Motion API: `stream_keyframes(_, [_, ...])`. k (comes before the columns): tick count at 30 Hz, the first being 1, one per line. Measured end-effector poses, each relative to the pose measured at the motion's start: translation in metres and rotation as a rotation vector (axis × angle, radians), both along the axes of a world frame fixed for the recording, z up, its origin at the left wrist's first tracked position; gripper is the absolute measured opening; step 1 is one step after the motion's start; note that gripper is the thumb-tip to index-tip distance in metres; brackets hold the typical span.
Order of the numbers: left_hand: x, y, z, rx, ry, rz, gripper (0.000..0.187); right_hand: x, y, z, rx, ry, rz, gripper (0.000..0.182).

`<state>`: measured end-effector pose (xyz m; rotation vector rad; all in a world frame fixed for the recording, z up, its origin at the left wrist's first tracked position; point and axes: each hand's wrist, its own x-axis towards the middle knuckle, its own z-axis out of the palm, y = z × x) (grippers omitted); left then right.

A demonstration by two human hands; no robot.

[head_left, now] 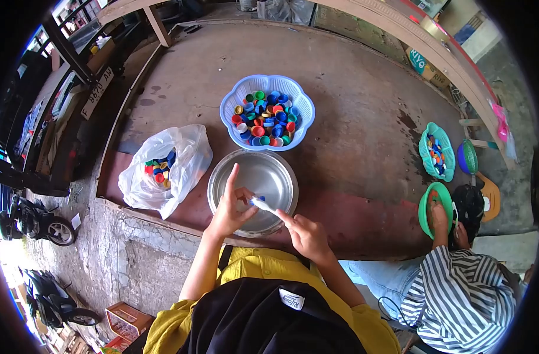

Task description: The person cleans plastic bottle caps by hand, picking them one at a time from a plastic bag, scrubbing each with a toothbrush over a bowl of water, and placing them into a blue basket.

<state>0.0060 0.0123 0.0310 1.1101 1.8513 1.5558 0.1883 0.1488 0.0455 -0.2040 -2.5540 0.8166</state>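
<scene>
Over a round metal basin [286, 207], my left hand [225, 206] has its index finger raised. Its thumb and curled fingers pinch a small blue bottle cap [259, 199]. My right hand [306, 235] grips a slim white tool [267, 206], perhaps a small brush, whose tip meets the cap. Just behind the basin stands a lilac plastic basket [305, 106] full of bottle caps [266, 121] in many colours. Left of the basin, a white plastic bag [189, 154] lies open with more caps [160, 169] inside.
At right, a co-worker in a striped top [458, 289] has a hand in a green basin [424, 212]. Beyond it sit a turquoise basket [426, 162] of caps and a black bag [469, 203]. Wooden rails edge the brown tabletop [364, 112]. Motorbikes [42, 224] stand at left.
</scene>
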Motion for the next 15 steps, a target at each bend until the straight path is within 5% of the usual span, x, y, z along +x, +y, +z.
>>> stream_keyframes(4, [0.0,0.002,0.003,-0.007,0.04,0.001,0.104,-0.004,0.013,-0.01,-0.012,-0.026,-0.165,0.054])
stream_keyframes(8, [-0.001,-0.001,-0.001,0.091,-0.119,-0.075,0.105,0.001,0.002,-0.005,-0.008,-0.038,0.049,0.054])
stream_keyframes(11, [0.002,0.0,0.012,-0.044,-0.251,-0.014,0.105,-0.002,0.007,-0.017,-0.099,-0.056,-0.139,0.048])
stream_keyframes(15, [-0.003,0.001,0.003,0.041,-0.074,-0.06,0.105,0.004,-0.002,-0.005,0.025,-0.098,0.025,0.055])
